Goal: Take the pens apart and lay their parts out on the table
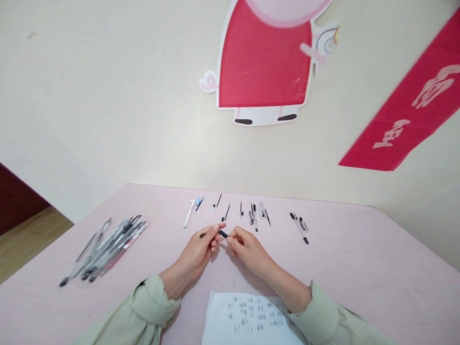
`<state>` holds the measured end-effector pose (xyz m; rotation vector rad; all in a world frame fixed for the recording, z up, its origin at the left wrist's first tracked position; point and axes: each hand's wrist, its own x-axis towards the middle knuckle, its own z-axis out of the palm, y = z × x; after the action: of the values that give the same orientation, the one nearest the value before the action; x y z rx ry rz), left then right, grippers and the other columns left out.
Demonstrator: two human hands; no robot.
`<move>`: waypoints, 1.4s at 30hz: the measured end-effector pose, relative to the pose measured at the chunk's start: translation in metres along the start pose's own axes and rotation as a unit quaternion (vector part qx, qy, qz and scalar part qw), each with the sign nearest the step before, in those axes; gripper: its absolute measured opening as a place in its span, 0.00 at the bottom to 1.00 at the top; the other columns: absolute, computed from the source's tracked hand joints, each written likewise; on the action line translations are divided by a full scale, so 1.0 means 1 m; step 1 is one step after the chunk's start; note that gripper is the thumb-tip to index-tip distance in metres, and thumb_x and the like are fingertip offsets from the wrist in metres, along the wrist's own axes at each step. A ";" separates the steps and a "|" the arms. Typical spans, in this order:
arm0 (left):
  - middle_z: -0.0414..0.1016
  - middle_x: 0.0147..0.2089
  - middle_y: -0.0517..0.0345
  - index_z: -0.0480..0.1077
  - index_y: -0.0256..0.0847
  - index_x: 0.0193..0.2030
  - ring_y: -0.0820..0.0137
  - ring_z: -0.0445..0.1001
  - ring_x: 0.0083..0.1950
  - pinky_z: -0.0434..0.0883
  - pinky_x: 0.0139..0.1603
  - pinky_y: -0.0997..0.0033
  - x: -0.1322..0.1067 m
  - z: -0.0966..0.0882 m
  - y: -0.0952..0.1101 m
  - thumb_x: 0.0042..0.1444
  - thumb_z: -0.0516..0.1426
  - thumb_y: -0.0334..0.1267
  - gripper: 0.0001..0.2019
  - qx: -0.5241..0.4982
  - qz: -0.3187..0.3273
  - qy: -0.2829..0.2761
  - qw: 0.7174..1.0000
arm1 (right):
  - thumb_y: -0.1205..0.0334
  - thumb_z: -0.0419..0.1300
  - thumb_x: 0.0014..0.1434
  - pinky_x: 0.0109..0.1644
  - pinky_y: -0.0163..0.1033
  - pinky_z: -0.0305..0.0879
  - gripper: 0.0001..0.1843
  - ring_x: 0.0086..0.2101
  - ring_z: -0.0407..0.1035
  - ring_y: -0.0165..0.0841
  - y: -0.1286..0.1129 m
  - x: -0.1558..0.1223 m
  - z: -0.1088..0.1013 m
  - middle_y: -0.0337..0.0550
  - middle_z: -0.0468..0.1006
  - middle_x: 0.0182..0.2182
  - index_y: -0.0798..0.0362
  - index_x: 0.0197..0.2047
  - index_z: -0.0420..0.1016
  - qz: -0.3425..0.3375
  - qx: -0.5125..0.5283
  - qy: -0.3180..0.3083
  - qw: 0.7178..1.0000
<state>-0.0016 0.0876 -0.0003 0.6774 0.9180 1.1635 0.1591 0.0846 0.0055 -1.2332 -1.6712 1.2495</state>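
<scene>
Head view: left hand point(196, 251) and right hand point(249, 250) pinch a black pen point(223, 234) between them, likely to steady it; one piece or two, can't tell. Pen pile point(113, 249) 9 o'clock, pen parts point(255, 216) 12.

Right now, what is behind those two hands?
Beyond the left hand and right hand, a white pen and scattered pen pieces lie on the pink table. The hands cover part of the table; anything directly behind them cannot be seen.
</scene>
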 end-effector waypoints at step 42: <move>0.69 0.27 0.62 0.73 0.34 0.34 0.82 0.61 0.24 0.58 0.23 0.83 0.003 -0.001 -0.003 0.44 0.67 0.40 0.14 -0.013 0.044 0.021 0.999 | 0.63 0.53 0.58 0.33 0.34 0.57 0.07 0.26 0.64 0.29 -0.001 0.002 -0.003 0.33 0.69 0.21 0.52 0.29 0.66 -0.011 -0.036 0.025 0.999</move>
<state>-0.0011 0.0901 -0.0039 0.6802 0.9135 1.2699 0.1609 0.0875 0.0070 -1.2745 -1.7010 1.1451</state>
